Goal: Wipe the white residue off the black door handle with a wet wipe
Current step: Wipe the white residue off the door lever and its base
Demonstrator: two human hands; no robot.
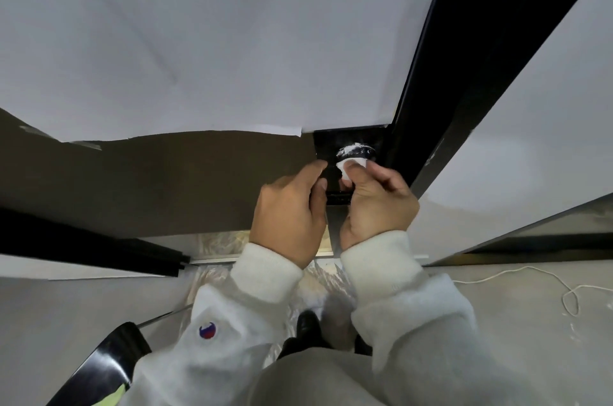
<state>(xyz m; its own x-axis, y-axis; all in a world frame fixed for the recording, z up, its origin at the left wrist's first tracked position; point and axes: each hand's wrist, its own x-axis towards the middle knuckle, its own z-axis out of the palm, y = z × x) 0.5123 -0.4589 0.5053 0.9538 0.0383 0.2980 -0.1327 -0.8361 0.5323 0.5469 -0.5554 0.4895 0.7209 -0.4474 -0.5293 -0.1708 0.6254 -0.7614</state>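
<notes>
White residue (351,150) clings to the round black door handle (360,153) by the door's edge. The right hand (378,203) pinches a wet wipe (351,167) just under it; the left hand (292,206) curls round the door's edge, steadying. I'd press firmly, circling.

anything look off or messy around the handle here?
Yes. White residue smears the black door handle, just above the wet wipe the right hand pinches. The white paper covering the door has a ragged, uneven lower edge.
</notes>
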